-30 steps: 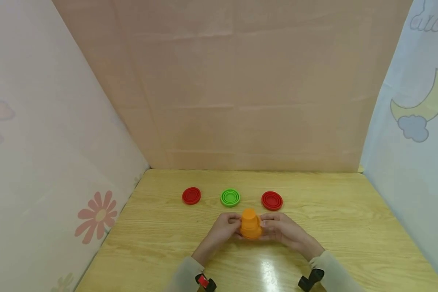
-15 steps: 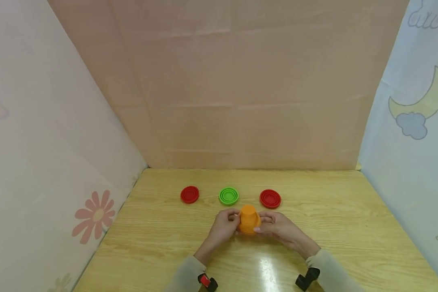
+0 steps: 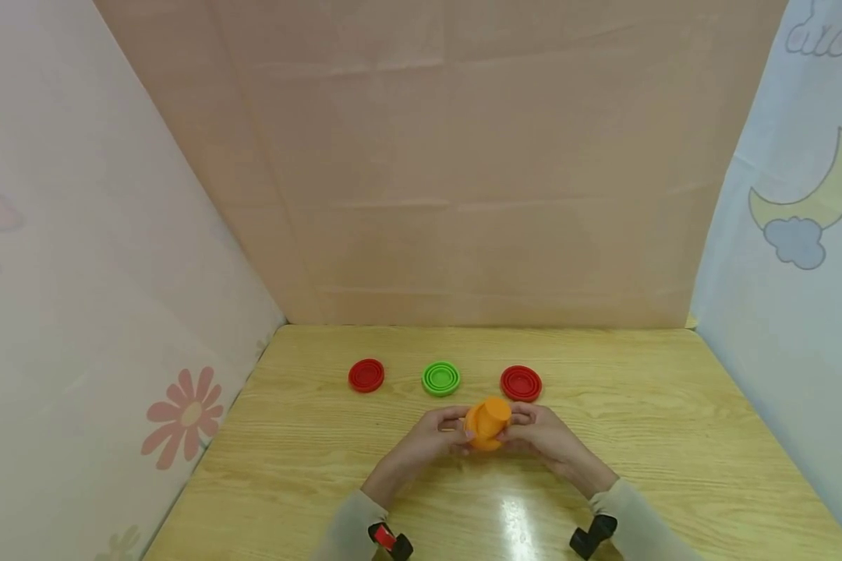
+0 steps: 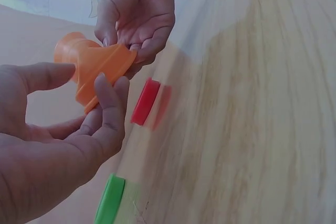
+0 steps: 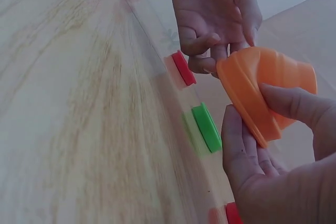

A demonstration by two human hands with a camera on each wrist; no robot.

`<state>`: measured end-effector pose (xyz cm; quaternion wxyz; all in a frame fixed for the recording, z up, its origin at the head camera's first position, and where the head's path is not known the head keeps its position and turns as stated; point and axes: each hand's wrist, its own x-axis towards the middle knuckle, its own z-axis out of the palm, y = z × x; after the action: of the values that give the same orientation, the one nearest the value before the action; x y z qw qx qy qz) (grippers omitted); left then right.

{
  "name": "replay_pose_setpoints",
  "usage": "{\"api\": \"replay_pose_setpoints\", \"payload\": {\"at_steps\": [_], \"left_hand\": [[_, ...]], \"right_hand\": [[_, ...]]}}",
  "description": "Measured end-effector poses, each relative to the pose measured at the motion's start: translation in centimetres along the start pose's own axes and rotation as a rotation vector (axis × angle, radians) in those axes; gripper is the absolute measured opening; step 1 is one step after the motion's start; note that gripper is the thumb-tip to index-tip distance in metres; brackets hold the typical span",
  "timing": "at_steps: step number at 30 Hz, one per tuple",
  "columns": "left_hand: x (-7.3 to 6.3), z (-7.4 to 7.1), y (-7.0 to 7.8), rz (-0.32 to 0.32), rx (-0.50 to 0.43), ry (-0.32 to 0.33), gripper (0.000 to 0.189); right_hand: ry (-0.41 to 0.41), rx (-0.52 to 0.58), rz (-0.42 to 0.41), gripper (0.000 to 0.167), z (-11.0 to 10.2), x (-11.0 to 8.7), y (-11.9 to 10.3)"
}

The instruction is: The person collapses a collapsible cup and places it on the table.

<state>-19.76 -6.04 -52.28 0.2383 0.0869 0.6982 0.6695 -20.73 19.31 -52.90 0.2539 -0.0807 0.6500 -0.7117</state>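
Both hands hold an orange collapsible cup (image 3: 487, 425) above the near middle of the table. Its narrow end points up and leans right in the head view, and its ringed wall is pushed in unevenly on one side. My left hand (image 3: 424, 444) has its fingers under the wide rim, thumb close to the wall, as the left wrist view shows of the cup (image 4: 100, 66). From the other side my right hand (image 3: 554, 448) pinches it, thumb on the folded wall and fingers below the rim in the right wrist view (image 5: 252, 93).
Beyond the hands, three flattened ringed cups lie in a row on the wooden table (image 3: 309, 483): a red one (image 3: 366, 375) at left, a green one (image 3: 440, 379) in the middle and another red one (image 3: 521, 383) at right. Cloth-like walls (image 3: 463, 195) enclose the back and sides.
The orange cup stood upright between the hands; now it is tilted to the right, with its wall skewed. Both hands have kept hold of it, the fingers shifting slightly.
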Motion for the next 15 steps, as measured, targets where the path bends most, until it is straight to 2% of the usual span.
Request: {"api": "replay_pose_setpoints", "payload": {"at_steps": [4, 15], "left_hand": [[0.17, -0.01, -0.16, -0.014, -0.031, -0.005, 0.049], [0.28, 0.25, -0.37, -0.038, -0.118, 0.005, 0.056]], "right_hand": [[-0.014, 0.003, 0.007, 0.064, -0.12, 0.0, -0.03], [-0.024, 0.021, 0.014, 0.067, -0.19, 0.01, -0.08]]}}
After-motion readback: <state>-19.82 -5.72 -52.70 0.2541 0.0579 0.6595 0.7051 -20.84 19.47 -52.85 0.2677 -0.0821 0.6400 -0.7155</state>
